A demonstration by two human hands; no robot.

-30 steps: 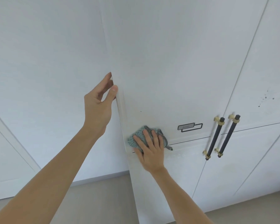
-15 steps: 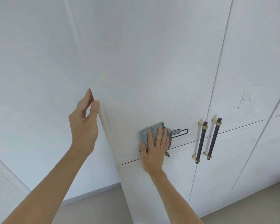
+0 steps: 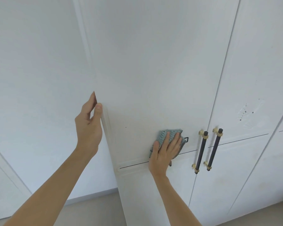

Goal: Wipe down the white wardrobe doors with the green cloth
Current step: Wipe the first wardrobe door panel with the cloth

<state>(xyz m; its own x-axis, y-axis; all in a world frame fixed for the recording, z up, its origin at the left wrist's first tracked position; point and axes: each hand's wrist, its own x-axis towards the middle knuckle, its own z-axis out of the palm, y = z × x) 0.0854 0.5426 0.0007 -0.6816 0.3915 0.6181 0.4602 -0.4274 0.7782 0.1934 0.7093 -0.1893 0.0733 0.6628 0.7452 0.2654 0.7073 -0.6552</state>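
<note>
the green cloth (image 3: 168,137) is pressed flat against the white wardrobe door (image 3: 153,70) by the right hand (image 3: 164,152), whose fingers are spread straight over the fabric rather than curled around it. the cloth lies just above a thin dark groove (image 3: 132,165) that crosses the door, and a small dark label frame (image 3: 187,139) is partly hidden at its right edge. the door's free left edge is held by the left hand (image 3: 88,124), with the thumb laid on the front face and the fingers wrapped behind the edge. two black bar handles (image 3: 209,149) with brass mounts are seen just right of the cloth, apart from it. dark specks (image 3: 245,111) are seen on the neighbouring door (image 3: 252,62) to the right. a beige floor (image 3: 96,212) is visible below.
</note>
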